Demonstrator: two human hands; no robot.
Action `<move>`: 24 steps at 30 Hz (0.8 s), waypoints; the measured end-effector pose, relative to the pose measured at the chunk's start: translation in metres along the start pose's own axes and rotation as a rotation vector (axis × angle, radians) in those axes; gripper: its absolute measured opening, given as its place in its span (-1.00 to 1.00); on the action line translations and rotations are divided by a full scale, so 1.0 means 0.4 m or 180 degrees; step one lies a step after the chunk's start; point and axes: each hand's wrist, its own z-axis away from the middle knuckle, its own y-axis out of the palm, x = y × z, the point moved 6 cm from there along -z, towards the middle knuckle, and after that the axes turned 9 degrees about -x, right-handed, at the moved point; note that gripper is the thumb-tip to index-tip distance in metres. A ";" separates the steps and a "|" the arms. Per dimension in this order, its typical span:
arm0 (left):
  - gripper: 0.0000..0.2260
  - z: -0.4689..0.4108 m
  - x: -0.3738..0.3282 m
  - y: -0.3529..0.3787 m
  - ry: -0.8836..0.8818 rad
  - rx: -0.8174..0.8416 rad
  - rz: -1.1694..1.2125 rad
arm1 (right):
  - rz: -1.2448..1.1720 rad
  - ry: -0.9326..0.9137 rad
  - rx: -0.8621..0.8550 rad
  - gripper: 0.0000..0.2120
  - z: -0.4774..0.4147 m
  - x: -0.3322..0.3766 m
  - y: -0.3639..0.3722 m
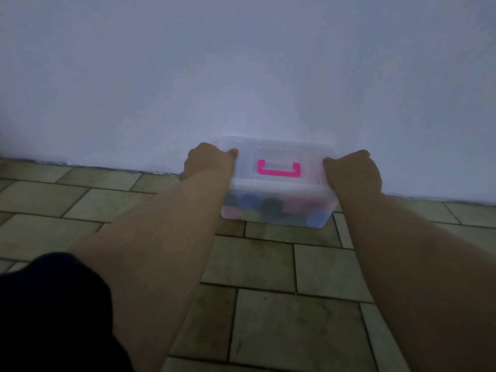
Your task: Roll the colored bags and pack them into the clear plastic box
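The clear plastic box (276,189) stands on the tiled floor against the white wall, with its lid on and a pink handle (278,169) lying flat on top. Through its front wall I see several rolled colored bags (271,210) in blue, green, pink and dark tones. My left hand (208,162) grips the box's left end at the lid edge, thumb on top. At the right end, my right hand (354,169) clasps the lid edge the same way. Both arms are stretched forward.
A white wall (241,76) rises directly behind the box. Greenish rectangular floor tiles (268,318) cover the ground in front. A dark piece of clothing (53,312) fills the lower left corner.
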 end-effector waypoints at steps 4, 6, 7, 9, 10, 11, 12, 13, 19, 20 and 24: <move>-0.68 0.010 -0.013 -0.012 0.0246 -0.0070 -0.0307 | 0.0046 -0.0289 -0.0070 -0.69 0.000 0.006 -0.008; -0.67 0.012 -0.018 -0.015 0.0322 -0.0112 -0.0416 | 0.0150 -0.0444 -0.0145 -0.70 0.000 0.011 -0.012; -0.65 0.012 -0.019 -0.015 0.0341 -0.0123 -0.0446 | 0.0190 -0.0503 -0.0162 -0.69 0.000 0.013 -0.012; -0.63 0.010 -0.019 -0.013 0.0369 -0.0137 -0.0470 | 0.0230 -0.0548 -0.0185 -0.70 0.001 0.014 -0.012; -0.62 0.010 -0.018 -0.013 0.0381 -0.0149 -0.0481 | 0.0240 -0.0545 -0.0197 -0.70 0.002 0.014 -0.013; -0.60 0.011 -0.018 -0.012 0.0391 -0.0177 -0.0521 | 0.0243 -0.0518 -0.0191 -0.68 0.003 0.013 -0.012; -0.58 0.012 -0.018 -0.011 0.0429 -0.0256 -0.0594 | 0.0244 -0.0494 -0.0189 -0.67 0.005 0.012 -0.012; -0.55 0.013 -0.019 -0.010 0.0488 -0.0353 -0.0688 | 0.0228 -0.0457 -0.0166 -0.65 0.007 0.012 -0.011; -0.49 -0.001 -0.024 -0.001 0.0649 -0.0652 -0.0825 | 0.0305 -0.0551 -0.0287 -0.58 0.006 0.022 -0.015; -0.49 -0.006 -0.023 0.000 0.0659 -0.0680 -0.0823 | 0.0299 -0.0569 -0.0308 -0.57 0.003 0.023 -0.013; -0.40 -0.001 -0.025 -0.003 0.0694 -0.0590 -0.0349 | -0.0140 -0.0404 0.0007 -0.44 0.001 0.013 -0.003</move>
